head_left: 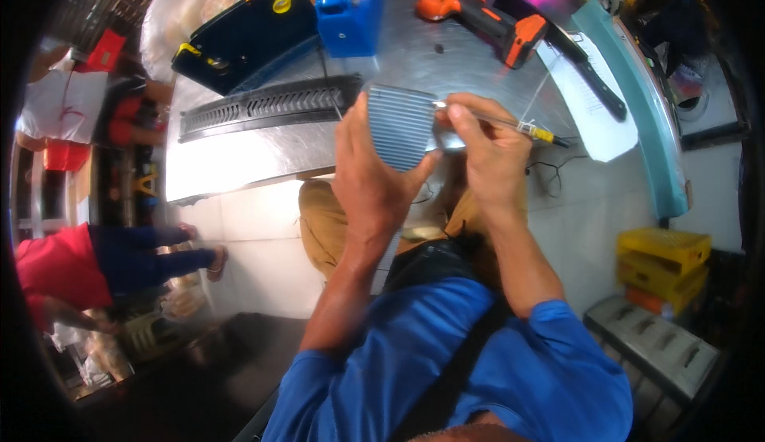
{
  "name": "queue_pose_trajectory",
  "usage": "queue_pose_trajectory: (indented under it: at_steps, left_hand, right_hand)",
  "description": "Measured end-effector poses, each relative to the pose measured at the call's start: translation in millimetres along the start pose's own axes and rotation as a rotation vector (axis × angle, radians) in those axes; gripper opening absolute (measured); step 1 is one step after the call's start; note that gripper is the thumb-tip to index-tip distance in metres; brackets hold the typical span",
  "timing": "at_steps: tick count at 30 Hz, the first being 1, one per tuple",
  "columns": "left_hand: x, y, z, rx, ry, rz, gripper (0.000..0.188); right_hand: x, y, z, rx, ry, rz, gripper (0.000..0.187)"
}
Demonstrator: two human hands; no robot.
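Note:
My left hand [362, 171] is wrapped round a ribbed grey metal block [398, 123], which looks like a finned heat sink. The block is held up in front of the steel table's near edge. In my right hand [492, 151] is a slim pen-like tool [546, 134] with a yellow-and-black rear end, pinched between thumb and fingers. Its bright tip touches or nearly touches the block's upper right edge; the exact contact is too small to tell. On the table left of the block lies a long black slotted strip [271, 109].
On the steel table [247, 159] stand a dark case with yellow latches [247, 40] and a blue box [348, 12]. An orange-and-black cordless drill [478, 12], a long black tool [594, 84] and white paper [610, 127] lie right. Yellow crates [663, 259] stand lower right. Another person [68, 271] is left.

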State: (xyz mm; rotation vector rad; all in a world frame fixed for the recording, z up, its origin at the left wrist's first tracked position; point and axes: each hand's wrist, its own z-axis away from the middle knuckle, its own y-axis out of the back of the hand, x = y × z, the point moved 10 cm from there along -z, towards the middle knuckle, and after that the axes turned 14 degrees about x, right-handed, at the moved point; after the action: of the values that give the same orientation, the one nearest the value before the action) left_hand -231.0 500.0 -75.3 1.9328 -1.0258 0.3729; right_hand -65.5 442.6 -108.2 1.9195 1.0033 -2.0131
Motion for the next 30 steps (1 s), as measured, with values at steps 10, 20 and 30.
queue_pose_trajectory:
  at_steps: [10, 20, 30]
  left_hand:
    - [-21.4, -12.2, 13.0, 0.004, 0.025, -0.105, 0.106]
    - [-19.0, -15.6, 14.7, -0.026, 0.002, -0.135, 0.106]
    - [-22.6, -17.6, 16.7, -0.037, 0.002, -0.109, 0.107]
  right_hand:
    - [12.5, -2.8, -3.2, 0.021, -0.049, -0.028, 0.019]
    - [7.1, -5.0, -7.4, 0.061, 0.012, 0.021, 0.018]
    - [0.5, -2.8, -7.4, 0.084, 0.102, 0.257, 0.019]
